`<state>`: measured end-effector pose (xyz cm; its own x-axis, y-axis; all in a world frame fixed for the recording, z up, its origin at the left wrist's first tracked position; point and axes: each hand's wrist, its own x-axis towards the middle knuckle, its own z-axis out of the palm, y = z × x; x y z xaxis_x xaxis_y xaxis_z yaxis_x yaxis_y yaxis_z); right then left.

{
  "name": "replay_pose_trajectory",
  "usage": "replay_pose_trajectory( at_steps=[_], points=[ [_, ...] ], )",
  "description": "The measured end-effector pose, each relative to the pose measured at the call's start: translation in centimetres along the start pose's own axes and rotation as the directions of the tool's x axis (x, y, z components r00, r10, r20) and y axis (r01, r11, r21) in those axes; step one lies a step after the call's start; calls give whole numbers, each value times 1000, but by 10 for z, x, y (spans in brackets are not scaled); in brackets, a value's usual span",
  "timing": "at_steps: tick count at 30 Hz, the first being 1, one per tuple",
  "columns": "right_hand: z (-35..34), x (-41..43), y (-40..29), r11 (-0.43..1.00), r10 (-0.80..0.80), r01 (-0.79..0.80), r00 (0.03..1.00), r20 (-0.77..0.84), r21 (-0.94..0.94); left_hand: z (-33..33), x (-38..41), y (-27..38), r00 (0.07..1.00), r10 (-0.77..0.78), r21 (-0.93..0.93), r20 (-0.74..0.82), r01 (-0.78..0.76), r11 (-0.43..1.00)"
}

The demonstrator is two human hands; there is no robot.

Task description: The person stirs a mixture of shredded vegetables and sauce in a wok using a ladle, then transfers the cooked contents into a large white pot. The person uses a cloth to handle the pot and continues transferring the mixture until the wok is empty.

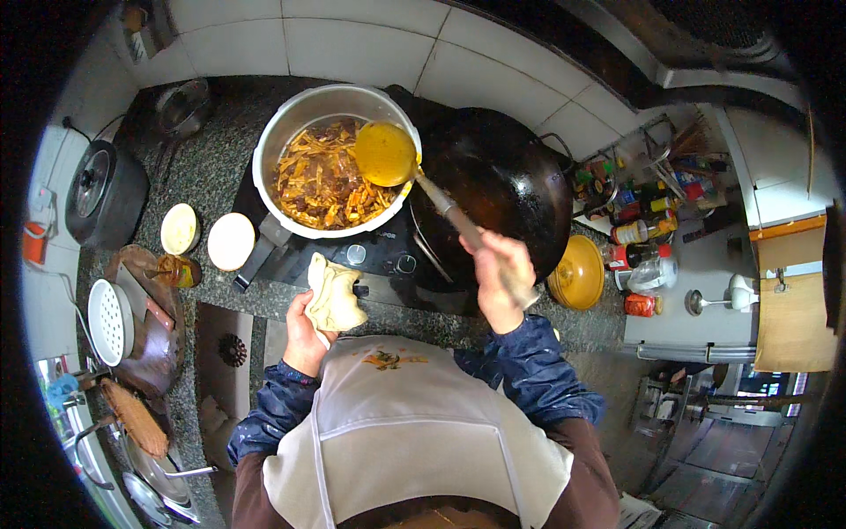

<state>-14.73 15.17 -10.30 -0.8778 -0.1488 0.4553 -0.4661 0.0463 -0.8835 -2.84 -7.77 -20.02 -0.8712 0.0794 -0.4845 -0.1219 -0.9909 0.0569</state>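
Note:
My right hand (503,274) grips the handle of a ladle (386,154), whose round yellowish bowl is over the right side of a pressure cooker pot (266,155). Strips and dark chunks of food (330,175) lie in brown liquid inside the pot. I cannot tell whether the ladle touches the food. A folded cream cloth (336,297) is held in my left hand (304,334), in front of the cooktop's control knobs and close to my apron. The pot's black handle (254,254) points toward the front left, and no hand is on it.
A large black wok (496,192) stands right of the pot, with a yellow bowl (576,272) beyond it. To the left are two small bowls (231,241), a jar (178,271), a cleaver (145,297) on a round board, and a white strainer (110,322). Bottles (631,231) crowd the right.

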Motion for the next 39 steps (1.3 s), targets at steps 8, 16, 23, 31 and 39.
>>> replay_pose_trajectory(
  at_steps=[8, 16, 23, 31, 39],
  points=[
    [-84, 29, 24, 546, 759, -476, 629, -167, 690, -6, 5, 1, 1000, 4, 44, -10, -4, 999],
    [-194, 54, 24, 766, 539, -633, 729, -422, -115, -8, 12, -3, 999, 24, 75, -35, -21, 997],
    [-201, 67, 61, 717, 601, -693, 670, -436, -78, -7, 9, -7, 999, 33, 90, -37, -30, 996],
    [-140, 38, 112, 575, 818, -701, 508, -272, 422, -9, 3, -6, 997, 55, 96, -48, -50, 994],
    [-94, 57, 115, 607, 758, -531, 611, -229, 591, -3, -2, -9, 997, 66, 55, -36, -64, 996]
  ],
)
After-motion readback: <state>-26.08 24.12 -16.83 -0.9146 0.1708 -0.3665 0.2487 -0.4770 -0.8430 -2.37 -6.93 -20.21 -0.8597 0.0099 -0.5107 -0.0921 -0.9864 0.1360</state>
